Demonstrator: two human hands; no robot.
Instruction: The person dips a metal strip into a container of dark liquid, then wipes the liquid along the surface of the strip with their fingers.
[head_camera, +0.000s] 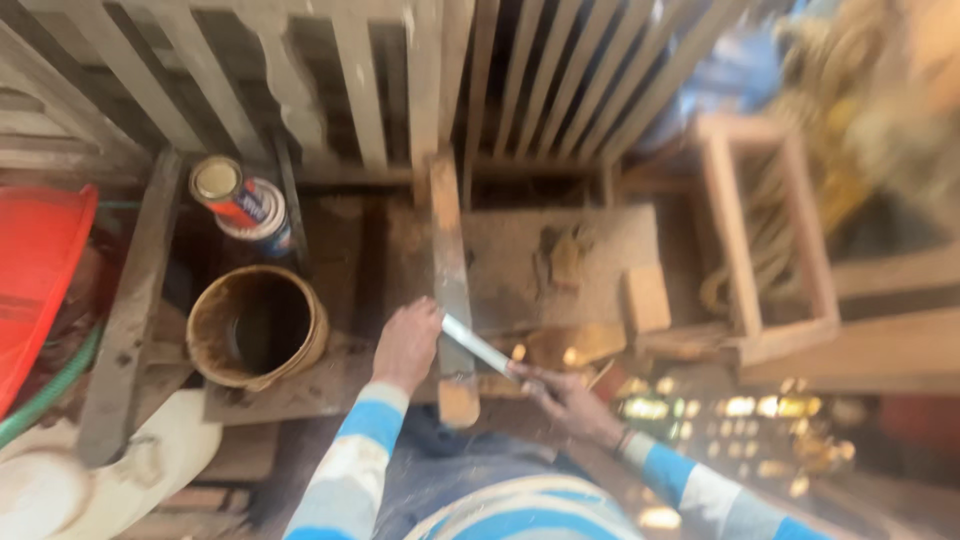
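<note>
Striped sleeves lead to left hand (405, 345) gripping wooden plank (450, 290), right hand (565, 395) clenching blade (478, 347).

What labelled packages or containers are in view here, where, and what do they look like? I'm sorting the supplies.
Labelled can: upper left, behind the bucket; round, red, white and blue label, pale lid.
Bucket: left of the left hand; round, open, brown-stained, no label visible.
No signs or screens.
</note>
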